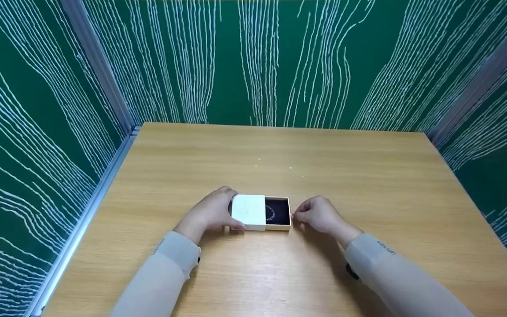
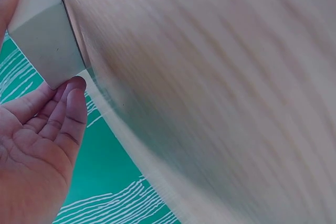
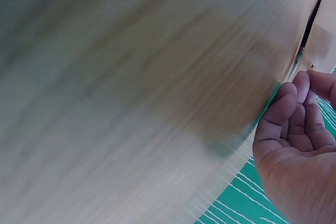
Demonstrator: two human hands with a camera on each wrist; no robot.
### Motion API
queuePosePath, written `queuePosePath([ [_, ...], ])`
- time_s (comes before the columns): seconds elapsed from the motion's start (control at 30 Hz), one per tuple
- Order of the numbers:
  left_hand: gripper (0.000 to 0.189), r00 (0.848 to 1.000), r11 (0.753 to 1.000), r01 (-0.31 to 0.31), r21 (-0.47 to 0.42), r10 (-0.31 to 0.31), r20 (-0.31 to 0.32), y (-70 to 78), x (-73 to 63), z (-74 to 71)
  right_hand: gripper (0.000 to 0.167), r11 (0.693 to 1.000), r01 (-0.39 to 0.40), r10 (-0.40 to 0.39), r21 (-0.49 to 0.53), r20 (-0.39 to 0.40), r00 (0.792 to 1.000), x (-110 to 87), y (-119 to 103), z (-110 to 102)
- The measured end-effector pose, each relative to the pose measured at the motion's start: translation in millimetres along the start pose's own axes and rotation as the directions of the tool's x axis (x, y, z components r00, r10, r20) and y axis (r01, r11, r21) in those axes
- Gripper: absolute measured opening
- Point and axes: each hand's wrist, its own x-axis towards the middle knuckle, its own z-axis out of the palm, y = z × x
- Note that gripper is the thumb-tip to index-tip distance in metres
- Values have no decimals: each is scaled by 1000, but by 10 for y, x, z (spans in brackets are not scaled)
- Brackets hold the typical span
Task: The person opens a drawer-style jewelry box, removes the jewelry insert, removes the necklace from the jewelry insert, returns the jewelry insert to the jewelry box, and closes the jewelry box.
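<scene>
A small white jewellery box lies on the table, its drawer partly out to the right of the white sleeve. Dark lining fills the drawer, and on it rests a thin chain-like bracelet, part of it hidden under the sleeve. My left hand grips the sleeve from the left, thumb at the near edge and fingers at the far one; the left wrist view shows the fingertips against its side. At the drawer's right end, my right hand pinches a small pull tab, mostly covered by the fingertips.
The wooden table extends around the box. Several tiny pale specks lie beyond it. Green panels with white wavy lines stand along the back and sides, joined by grey metal posts.
</scene>
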Motion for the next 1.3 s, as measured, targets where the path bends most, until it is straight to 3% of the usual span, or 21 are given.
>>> queuePosePath([
  [0.17, 101, 1000, 1000, -19, -8, 19, -16, -1, 2, 3, 14, 1000, 12, -12, -1, -4, 1000, 5, 19, 0],
  [0.93, 103, 1000, 1000, 13, -5, -13, -4, 9, -4, 10, 13, 1000, -18, 18, 25, 6, 1000, -9, 54, -21],
  [1.17, 99, 1000, 1000, -22, -7, 22, -9, -18, 10, 14, 14, 1000, -14, 14, 2, 7, 1000, -20, 49, -30],
  [1.3, 100, 1000, 1000, -12, -4, 12, -9, -15, 7, 13, 14, 1000, -17, 17, 4, 7, 1000, -18, 48, -31],
])
